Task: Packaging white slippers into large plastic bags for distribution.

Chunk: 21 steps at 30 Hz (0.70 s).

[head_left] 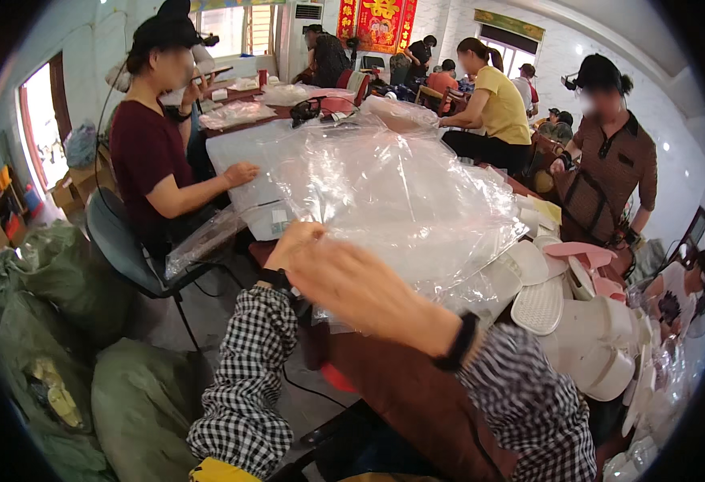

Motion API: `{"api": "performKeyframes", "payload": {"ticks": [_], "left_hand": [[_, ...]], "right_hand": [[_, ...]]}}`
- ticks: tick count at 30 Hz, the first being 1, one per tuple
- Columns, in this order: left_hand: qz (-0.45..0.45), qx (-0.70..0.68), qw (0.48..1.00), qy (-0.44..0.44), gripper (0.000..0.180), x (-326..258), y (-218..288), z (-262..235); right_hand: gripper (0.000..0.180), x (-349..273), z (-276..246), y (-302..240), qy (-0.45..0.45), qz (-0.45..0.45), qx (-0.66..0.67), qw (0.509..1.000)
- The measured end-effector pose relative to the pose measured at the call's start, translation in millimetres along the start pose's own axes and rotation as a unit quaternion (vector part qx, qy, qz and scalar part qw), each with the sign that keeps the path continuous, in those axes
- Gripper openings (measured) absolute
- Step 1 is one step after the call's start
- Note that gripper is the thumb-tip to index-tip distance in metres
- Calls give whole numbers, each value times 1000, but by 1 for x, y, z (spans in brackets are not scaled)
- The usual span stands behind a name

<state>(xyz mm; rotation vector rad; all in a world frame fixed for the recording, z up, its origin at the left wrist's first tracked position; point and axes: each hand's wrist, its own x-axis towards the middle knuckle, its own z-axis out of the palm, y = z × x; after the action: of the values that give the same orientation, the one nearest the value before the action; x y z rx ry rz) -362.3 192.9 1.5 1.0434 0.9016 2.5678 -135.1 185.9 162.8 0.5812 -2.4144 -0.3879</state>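
My left hand (288,243) and my right hand (360,283) come together above the near edge of the table, the right one crossing in front of the left. The left fingers look curled in, but what they hold, if anything, is hidden. Motion blurs the right hand; its back faces me and its fingertips are hard to make out. Right behind them lies a broad pile of clear plastic bags (385,185), spread over the tabletop. A small white label with a printed code (278,220) shows just beyond my left hand.
Pale and pink plastic slippers (539,305) are heaped at the right. Green sacks (139,402) and a dark chair (123,241) stand at the left. A person in maroon (147,153) sits across the left corner; a person in brown (610,169) is at the right. Others work farther back.
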Motion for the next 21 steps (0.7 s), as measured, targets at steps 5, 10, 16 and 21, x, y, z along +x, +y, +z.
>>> {"api": "performKeyframes", "payload": {"ticks": [5, 10, 16, 21], "left_hand": [[-370, -81, 925, -7, 11, 33, 5, -22], [-315, -158, 934, 59, 4, 44, -42, -62], [-189, 240, 932, -196, 13, 53, -5, -51], [-243, 306, 905, -170, 17, 37, 33, 20]], "right_hand": [[12, -71, -53, -26, -177, 148, 71, 970], [31, -90, -20, 42, -102, 271, -107, 951], [55, -57, -29, 71, -485, 416, 203, 742], [52, -146, -32, 58, -174, 254, 98, 946]]}}
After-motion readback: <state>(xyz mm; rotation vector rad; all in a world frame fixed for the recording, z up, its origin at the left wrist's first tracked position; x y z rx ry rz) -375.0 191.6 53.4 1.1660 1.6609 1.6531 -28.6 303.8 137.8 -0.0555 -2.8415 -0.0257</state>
